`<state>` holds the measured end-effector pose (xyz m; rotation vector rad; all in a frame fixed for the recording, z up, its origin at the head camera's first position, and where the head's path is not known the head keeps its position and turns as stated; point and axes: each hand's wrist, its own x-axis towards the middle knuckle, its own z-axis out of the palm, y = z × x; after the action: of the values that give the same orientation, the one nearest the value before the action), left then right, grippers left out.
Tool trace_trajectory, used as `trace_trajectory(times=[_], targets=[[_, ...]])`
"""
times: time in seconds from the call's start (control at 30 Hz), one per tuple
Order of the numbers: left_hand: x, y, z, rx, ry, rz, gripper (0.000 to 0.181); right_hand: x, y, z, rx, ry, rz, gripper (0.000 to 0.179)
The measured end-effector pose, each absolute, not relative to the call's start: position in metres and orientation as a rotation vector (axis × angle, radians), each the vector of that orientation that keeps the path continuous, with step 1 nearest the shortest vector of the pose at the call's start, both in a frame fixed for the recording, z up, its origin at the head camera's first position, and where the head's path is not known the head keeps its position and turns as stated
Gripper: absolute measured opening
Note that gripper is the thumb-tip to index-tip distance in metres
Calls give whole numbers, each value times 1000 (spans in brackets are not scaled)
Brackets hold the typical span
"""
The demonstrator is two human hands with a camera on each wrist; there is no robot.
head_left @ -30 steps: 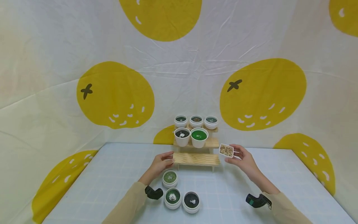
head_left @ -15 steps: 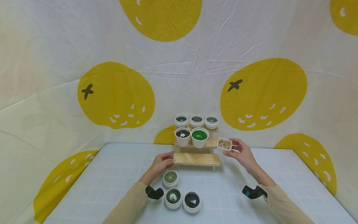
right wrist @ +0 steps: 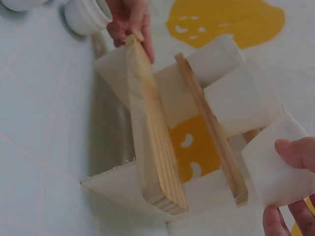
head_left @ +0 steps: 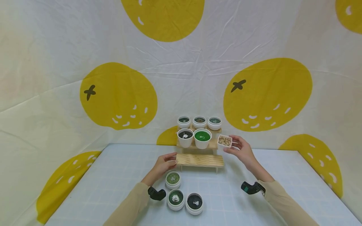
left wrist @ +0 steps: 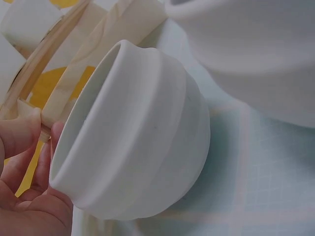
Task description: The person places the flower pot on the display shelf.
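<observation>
My right hand (head_left: 242, 151) grips a white square pot (head_left: 224, 142) filled with tan gravel-like bits, thumb on one side and fingers on the other in the right wrist view. The pot is at the right end of the middle tier of a three-tier wooden stand (head_left: 199, 160), beside a round pot with a bright green top (head_left: 202, 137). Whether its base touches the board cannot be told. My left hand (head_left: 163, 164) pinches the left end of the lowest board. In the left wrist view a white round pot (left wrist: 133, 132) partly covers those fingers.
A dark-topped pot (head_left: 185, 137) shares the middle tier. Three small round pots, one of them grey-green (head_left: 215, 123), line the top tier. On the table before the stand are a mossy green pot (head_left: 173, 179), a dark green pot (head_left: 176, 199) and a black-topped pot (head_left: 194, 203).
My right hand has carried the square pot up and left, from beside the stand to the middle tier's right end. The left hand keeps its hold on the lowest board.
</observation>
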<state>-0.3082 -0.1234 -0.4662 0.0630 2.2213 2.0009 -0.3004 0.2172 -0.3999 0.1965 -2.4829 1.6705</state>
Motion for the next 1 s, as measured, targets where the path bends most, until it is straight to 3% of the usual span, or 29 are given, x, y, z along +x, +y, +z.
trace_trajectory(times=[1.0], targets=[[-309, -124, -467, 55, 2217, 2008, 45, -316, 205, -400, 184, -2491, 1768, 72]])
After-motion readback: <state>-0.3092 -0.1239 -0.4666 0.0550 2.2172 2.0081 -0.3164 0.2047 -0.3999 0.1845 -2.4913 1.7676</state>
